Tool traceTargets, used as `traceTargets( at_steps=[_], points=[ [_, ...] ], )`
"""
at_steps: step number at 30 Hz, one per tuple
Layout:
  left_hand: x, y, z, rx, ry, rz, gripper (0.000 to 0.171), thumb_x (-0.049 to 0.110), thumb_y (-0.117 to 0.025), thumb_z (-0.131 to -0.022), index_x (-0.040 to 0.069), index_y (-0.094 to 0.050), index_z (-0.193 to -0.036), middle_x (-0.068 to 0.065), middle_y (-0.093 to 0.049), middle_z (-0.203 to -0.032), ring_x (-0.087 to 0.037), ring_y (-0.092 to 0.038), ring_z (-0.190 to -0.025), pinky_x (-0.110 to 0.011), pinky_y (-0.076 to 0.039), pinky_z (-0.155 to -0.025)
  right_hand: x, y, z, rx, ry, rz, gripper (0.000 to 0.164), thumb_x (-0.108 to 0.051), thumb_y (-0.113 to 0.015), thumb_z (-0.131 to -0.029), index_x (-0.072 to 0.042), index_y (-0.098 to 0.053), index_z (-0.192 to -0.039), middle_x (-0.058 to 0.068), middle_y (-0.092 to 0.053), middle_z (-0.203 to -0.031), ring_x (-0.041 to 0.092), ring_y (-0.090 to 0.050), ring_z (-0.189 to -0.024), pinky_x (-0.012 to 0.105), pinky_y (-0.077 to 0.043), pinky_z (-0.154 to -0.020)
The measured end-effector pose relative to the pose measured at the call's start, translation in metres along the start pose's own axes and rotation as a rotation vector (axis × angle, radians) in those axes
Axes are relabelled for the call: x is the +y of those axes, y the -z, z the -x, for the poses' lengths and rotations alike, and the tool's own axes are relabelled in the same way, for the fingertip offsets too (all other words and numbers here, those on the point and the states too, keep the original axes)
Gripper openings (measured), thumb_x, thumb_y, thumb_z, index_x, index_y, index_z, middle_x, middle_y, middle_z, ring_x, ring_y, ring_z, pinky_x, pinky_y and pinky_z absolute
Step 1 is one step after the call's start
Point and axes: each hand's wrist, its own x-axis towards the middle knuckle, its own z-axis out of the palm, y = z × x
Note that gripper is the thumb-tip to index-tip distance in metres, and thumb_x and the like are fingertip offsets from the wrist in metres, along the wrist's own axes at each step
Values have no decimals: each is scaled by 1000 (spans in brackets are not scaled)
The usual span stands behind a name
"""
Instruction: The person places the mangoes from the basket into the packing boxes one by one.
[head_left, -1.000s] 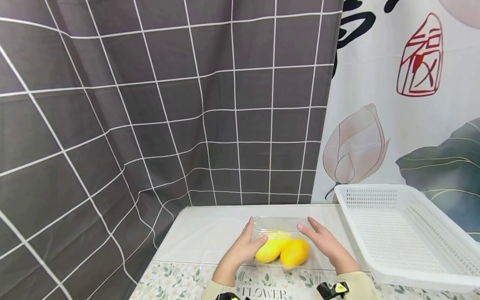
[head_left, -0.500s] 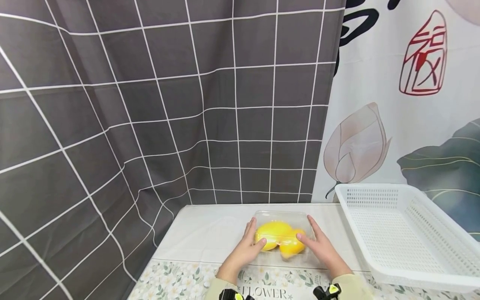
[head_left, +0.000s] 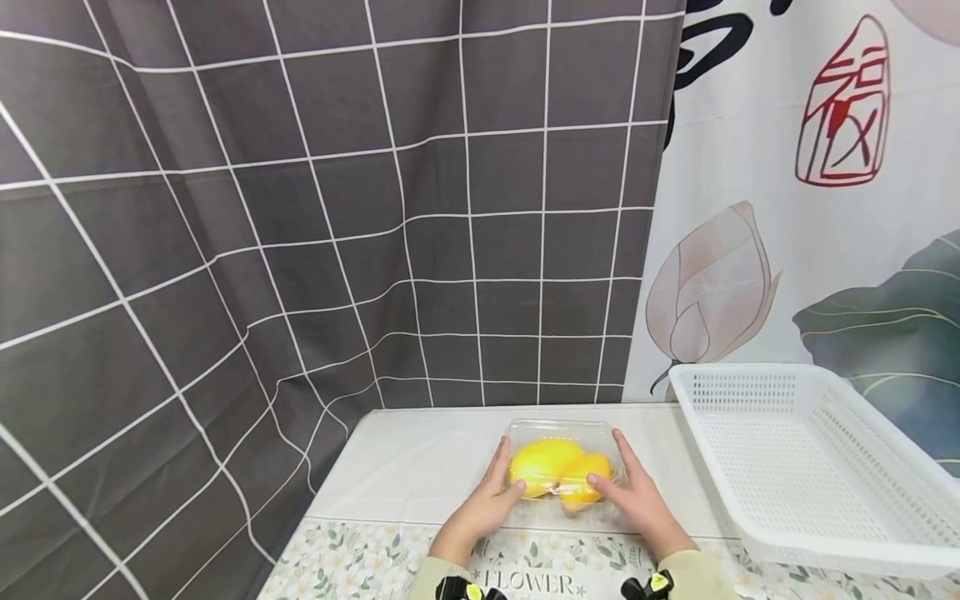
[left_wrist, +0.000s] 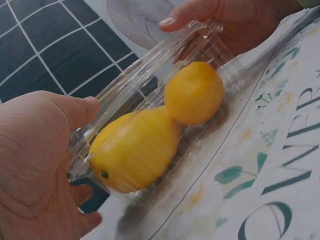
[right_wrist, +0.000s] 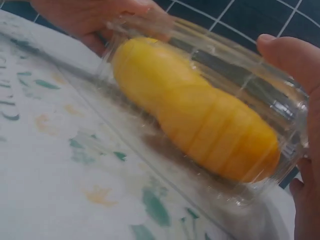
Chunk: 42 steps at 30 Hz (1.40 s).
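Observation:
A clear plastic box (head_left: 562, 429) is held between both hands near the middle of the table, tilted in the wrist views. Inside lie two yellow fruits that touch each other: a larger one (left_wrist: 135, 152) on the left and a more orange one (right_wrist: 220, 135) on the right. Their exact kind is hard to tell. My left hand (head_left: 487, 502) grips the box's left end, thumb on its upper edge and fingers lower down. At the right end, my right hand (head_left: 637, 497) grips it likewise, thumb reaching over the near edge. Whether the box touches the table is unclear.
A white perforated plastic basket (head_left: 810, 475) stands at the right of the table. The white cloth (head_left: 420, 467) has a floral printed strip in front. Behind hang a dark grey gridded curtain (head_left: 337, 208) and a white printed cloth (head_left: 712, 167).
Both hands have tilted the box, and it sits slightly farther from me. The fruits inside have shifted away from me and settled closer together.

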Motion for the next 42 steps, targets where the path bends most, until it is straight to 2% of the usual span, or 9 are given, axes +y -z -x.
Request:
traceTargets(
  at_steps=[13,18,21,23,26,30,33,37,42],
  points=[
    [-10,-3,5,-21,47,110,67,30,-34,-108,21,0,-164,-11,5,-170,-36,1,-155,-67,-2,-120,8,0,12,68,142,171,67,-33,-43,-108,-1,-16,-161,26,-8,-166,51,-12,-150,70,-15,-118],
    [-13,-9,3,53,108,205,65,29,-34,-108,14,-4,-164,-17,5,-169,-43,3,-154,-70,-1,-118,8,2,16,22,61,98,65,-37,-31,-111,0,-11,-161,27,-2,-166,52,-3,-151,72,-7,-118],
    [-14,-12,1,104,122,276,65,27,-35,-108,7,-7,-163,-26,-3,-166,-51,-9,-150,-71,-14,-118,7,3,18,-9,-8,65,68,-41,-27,-111,-1,-6,-161,29,-4,-165,51,-4,-151,69,-5,-119],
    [-15,-13,1,140,126,292,65,25,-37,-107,2,-10,-161,-31,-15,-160,-52,-29,-143,-67,-27,-116,6,3,19,-10,-41,61,70,-43,-29,-110,0,-5,-161,29,-11,-164,50,-12,-150,66,-10,-121],
    [-16,-13,1,205,142,321,64,23,-46,-105,-2,-19,-157,-28,-38,-137,-41,-58,-116,-56,-50,-102,6,4,21,19,-54,93,68,-37,-36,-110,3,-11,-160,29,-30,-157,48,-35,-142,63,-26,-119],
    [-19,-10,4,251,222,376,46,26,-56,-101,-5,-43,-132,-10,-52,-94,-18,-61,-71,-31,-60,-66,5,5,23,56,-108,101,53,-27,-45,-106,2,-35,-149,17,-60,-117,30,-61,-99,42,-55,-87],
    [-21,-8,9,165,300,429,31,32,-51,-102,0,-52,-102,-4,-54,-74,-13,-56,-54,-23,-54,-47,4,9,25,10,-208,10,32,-26,-47,-102,2,-56,-115,7,-62,-79,19,-57,-63,28,-46,-52],
    [-22,-9,9,23,334,544,37,35,-43,-102,8,-56,-80,-3,-58,-66,-14,-61,-50,-25,-57,-45,4,15,28,-142,-285,-120,43,-31,-40,-102,-4,-58,-73,3,-57,-55,14,-54,-42,20,-32,-35],
    [-23,-17,4,28,293,654,39,30,-41,-100,10,-57,-71,-4,-62,-61,-18,-68,-53,-32,-62,-52,7,18,27,-348,-251,-335,47,-30,-31,-101,-4,-61,-76,4,-63,-61,14,-60,-48,19,-42,-36]
  ],
)
